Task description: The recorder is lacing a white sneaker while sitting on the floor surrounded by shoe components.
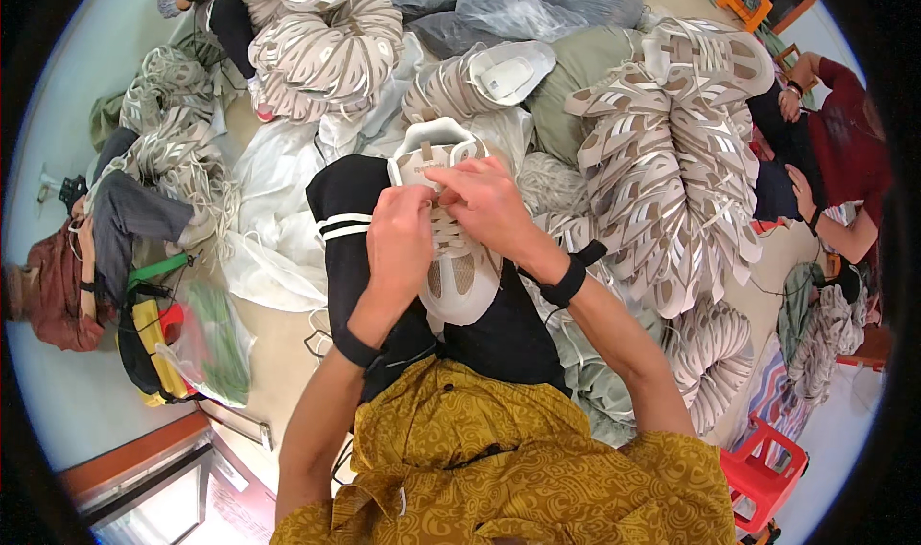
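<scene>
A beige and white shoe upper point(462, 294) lies across my lap, its toe toward me and its collar and tongue facing away. Pale shoelaces point(447, 240) cross its front in rows. My left hand point(401, 236) is at the upper's left edge, thumb and fingers pinched at the top of the lacing. From the other side my right hand point(487, 205) reaches over the tongue, its fingers closed on the lace near the top eyelets. The fingertips nearly meet, and they partly hide the piece of lace between them. Each wrist wears a black band.
Bundled shoe uppers form a big pile point(672, 180) on the right and another stack point(326, 56) at the far left. White sheeting point(278, 219) covers floor to my left. Other people sit on both sides. A red stool point(763, 473) stands at lower right, a plastic bag point(216, 339) at left.
</scene>
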Available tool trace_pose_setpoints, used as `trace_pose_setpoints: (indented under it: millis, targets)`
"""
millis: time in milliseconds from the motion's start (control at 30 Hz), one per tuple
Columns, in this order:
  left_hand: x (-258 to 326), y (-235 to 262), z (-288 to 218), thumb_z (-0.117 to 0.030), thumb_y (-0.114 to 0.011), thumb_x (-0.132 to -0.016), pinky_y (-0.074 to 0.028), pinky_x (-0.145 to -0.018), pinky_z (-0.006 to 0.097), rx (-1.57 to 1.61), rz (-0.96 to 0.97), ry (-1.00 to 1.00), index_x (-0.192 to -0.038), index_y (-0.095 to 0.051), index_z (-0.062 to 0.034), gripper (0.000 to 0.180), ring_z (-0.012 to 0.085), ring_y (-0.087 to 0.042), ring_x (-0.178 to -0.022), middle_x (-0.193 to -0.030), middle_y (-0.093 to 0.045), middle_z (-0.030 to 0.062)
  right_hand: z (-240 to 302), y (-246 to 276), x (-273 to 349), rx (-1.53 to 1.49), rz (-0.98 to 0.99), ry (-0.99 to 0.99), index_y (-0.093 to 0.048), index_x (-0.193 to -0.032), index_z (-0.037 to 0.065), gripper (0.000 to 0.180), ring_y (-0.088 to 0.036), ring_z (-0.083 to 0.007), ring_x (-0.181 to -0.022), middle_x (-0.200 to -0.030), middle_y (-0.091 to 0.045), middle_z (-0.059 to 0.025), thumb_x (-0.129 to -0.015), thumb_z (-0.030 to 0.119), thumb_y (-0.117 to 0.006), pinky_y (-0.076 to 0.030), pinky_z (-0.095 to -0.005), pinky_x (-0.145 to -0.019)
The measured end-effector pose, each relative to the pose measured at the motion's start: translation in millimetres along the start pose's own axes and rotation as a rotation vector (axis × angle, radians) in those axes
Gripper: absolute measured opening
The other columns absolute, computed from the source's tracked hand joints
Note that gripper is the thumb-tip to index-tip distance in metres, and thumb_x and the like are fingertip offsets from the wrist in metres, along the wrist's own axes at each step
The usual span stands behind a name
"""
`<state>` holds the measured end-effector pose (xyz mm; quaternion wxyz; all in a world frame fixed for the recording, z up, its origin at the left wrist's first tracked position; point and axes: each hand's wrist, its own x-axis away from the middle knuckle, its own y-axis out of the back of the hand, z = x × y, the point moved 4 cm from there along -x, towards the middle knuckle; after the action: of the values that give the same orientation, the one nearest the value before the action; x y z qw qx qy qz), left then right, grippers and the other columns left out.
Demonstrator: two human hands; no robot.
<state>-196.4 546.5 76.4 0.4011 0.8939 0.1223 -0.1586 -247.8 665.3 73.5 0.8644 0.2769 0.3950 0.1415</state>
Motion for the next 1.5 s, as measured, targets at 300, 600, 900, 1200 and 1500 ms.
trace_pose_setpoints:
  millis: [300,600,900,1200,1500]
  targets:
    - [6.8,3.8,1.7,0.000,-0.050,-0.081,-0.046,-0.073,0.039,0.094,0.047,0.040,-0.099,-0.051,-0.0015,0.019,0.0332,-0.054,-0.087,-0.093,-0.054,0.0166,6.6,8.5,1.1,0.085,0.038,0.077,-0.059,-0.101,0.006,0.037,-0.058,-0.0178,-0.079,-0.074,-0.061,-0.0043,-0.064,0.002,-0.059,-0.039,-0.0331,-0.072]
    - [13.4,-0.9,-6.2,0.002,-0.051,-0.077,-0.043,-0.078,0.039,-0.003,0.061,-0.050,-0.101,-0.051,0.0011,0.025,0.0336,-0.052,-0.095,-0.096,-0.056,0.0167,-0.1,0.8,0.1,0.000,0.112,-0.009,-0.058,-0.105,0.006,0.045,-0.058,-0.0189,-0.083,-0.073,-0.064,-0.0015,-0.061,0.000,-0.062,-0.039,-0.0350,-0.076]
    - [26.0,3.8,-12.4,-0.001,-0.055,-0.072,-0.042,-0.083,0.038,-0.284,0.167,-0.388,-0.105,-0.052,0.0013,0.033,0.0294,-0.049,-0.108,-0.111,-0.054,0.0161,-6.3,14.2,-8.0,-0.182,0.200,-0.129,-0.057,-0.110,0.008,0.040,-0.057,-0.0175,-0.075,-0.076,-0.063,-0.0008,-0.071,0.004,-0.062,-0.041,-0.0291,-0.073]
    - [27.6,6.9,-12.2,-0.007,-0.052,-0.072,-0.042,-0.080,0.035,-0.362,0.208,-0.496,-0.105,-0.051,0.0029,0.035,0.0284,-0.049,-0.109,-0.112,-0.053,0.0171,14.8,2.2,-27.9,0.339,0.179,0.280,-0.056,-0.108,0.008,0.040,-0.053,-0.0164,-0.066,-0.061,-0.052,-0.0023,-0.068,0.006,-0.058,-0.040,-0.0294,-0.065]
    - [33.3,4.9,-8.9,-0.009,-0.053,-0.070,-0.042,-0.075,0.033,-0.381,0.239,-0.550,-0.108,-0.052,0.0035,0.040,0.0277,-0.048,-0.111,-0.114,-0.053,0.0165,22.8,-10.5,-39.2,0.539,0.427,0.375,-0.054,-0.098,0.006,0.030,-0.056,-0.0184,-0.071,-0.064,-0.056,-0.0032,-0.070,0.015,-0.058,-0.040,-0.0311,-0.063]
